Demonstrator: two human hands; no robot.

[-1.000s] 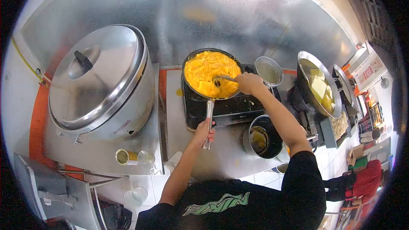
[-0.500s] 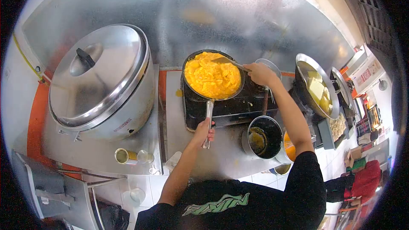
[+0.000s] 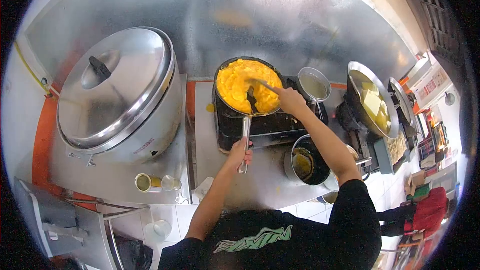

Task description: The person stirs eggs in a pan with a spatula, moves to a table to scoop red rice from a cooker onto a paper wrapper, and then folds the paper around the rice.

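Observation:
My left hand (image 3: 240, 156) is wrapped round the metal handle of a frying pan (image 3: 218, 98), which sits on a black gas stove (image 3: 260, 132). Soft yellow scrambled egg (image 3: 239, 77) fills the pan, with a dark strip of bare pan bottom showing near its middle. Above the pan's right side, my right hand (image 3: 290, 101) grips a spatula (image 3: 264, 84); its blade is down in the egg. To the right of the pan, a round strainer (image 3: 314, 85) rests on the stove.
At the left stands a large lidded rice cooker (image 3: 117, 90). A dark pot (image 3: 306, 162) is under my right forearm. Farther right are a wok (image 3: 357, 75) holding pale blocks in liquid and a tray (image 3: 385, 157) of food. Cans (image 3: 144, 182) stand near the front edge; a person in red (image 3: 431, 212) is far right.
My right hand has moved left and down, drawing the spatula toward the pan's centre. The egg has parted, baring a dark patch. My left hand stays on the handle.

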